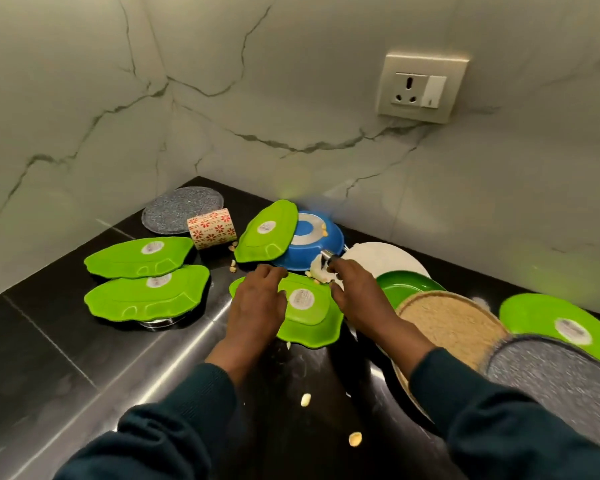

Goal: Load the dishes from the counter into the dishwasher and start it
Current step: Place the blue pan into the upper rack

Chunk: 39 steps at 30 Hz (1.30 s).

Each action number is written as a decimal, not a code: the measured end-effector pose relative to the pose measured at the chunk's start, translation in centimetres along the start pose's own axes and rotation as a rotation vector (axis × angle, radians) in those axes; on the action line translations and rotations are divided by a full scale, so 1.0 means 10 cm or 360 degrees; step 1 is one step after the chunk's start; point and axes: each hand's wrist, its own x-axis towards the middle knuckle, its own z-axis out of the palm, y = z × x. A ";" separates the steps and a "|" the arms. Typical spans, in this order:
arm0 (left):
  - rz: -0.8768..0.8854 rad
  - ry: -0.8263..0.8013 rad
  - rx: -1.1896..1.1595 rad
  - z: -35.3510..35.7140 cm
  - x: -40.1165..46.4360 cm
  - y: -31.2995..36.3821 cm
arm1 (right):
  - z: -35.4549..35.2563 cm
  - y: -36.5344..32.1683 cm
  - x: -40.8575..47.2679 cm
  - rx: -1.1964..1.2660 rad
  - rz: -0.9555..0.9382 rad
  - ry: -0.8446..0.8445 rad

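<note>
The green leaf-shaped plate in front of me lies upside down on the black counter, its sticker facing up, and both my hands are on it. My left hand lies over its left part, fingers loosely bent and reaching toward the far edge. My right hand is at the plate's right far corner, fingers curled down; whether they already grip the rim or only touch it I cannot tell, since my knuckles hide the fingertips.

What worries me: the plate looks smooth and light, and food crumbs are scattered on the counter near it and nearer to me. If I lift it by one thin edge it could slip or tip, and any scraps under it would fall. Just beyond my right hand lies a blue pan, upside down, with another green plate leaning on it. A careless pull could knock that one off. A metal handle end and a pale scrap sit right by my right fingers, easy to bump.

Further out, two more green plates lie to the left, close together. To the right, a white plate, a green dish, a woven mat and a grey mat overlap in a loose pile that could slide
</note>
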 end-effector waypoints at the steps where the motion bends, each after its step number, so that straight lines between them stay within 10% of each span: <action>1: -0.0002 0.0002 0.0005 0.01 0.05 -0.03 | 0.01 0.02 0.12 -0.0035 0.0017 -0.0004; 13: -0.0014 0.0025 -0.0001 0.10 0.40 -0.36 | 0.31 0.18 0.87 -0.0798 0.0303 -0.0201; 25: -0.0078 0.0031 0.0016 0.08 0.42 -0.51 | 0.20 0.14 1.04 -0.0673 0.0658 -0.0601; 39: -0.0096 0.0041 0.0052 0.04 0.30 -0.61 | 0.06 0.25 0.90 -0.0296 0.0686 -0.0322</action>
